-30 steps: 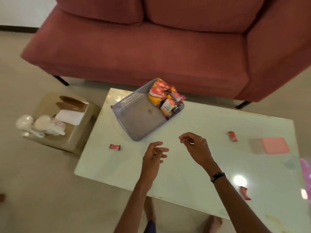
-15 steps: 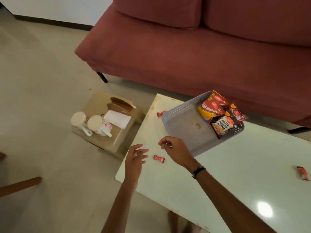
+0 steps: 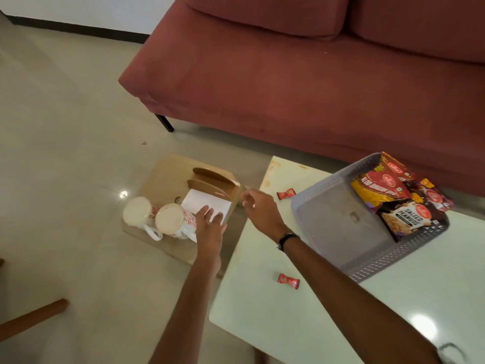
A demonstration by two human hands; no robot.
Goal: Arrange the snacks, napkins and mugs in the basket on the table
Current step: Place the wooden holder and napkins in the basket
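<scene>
Both hands have been carried leftward off the desk (image 3: 301,311): the left hand (image 3: 210,227) is now spread over the white napkins (image 3: 204,204) beside the mugs (image 3: 170,219), and the right hand (image 3: 258,208) is held just beside the napkin holder (image 3: 212,181)

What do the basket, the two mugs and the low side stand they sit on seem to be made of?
The basket looks like grey moulded plastic: its walls are a regular perforated grid with a matte finish. The two mugs look like glazed ceramic, glossy white with red print and thick handles. The low side stand looks like plain tan wood or board, smooth and matte; which one is unclear.
</scene>
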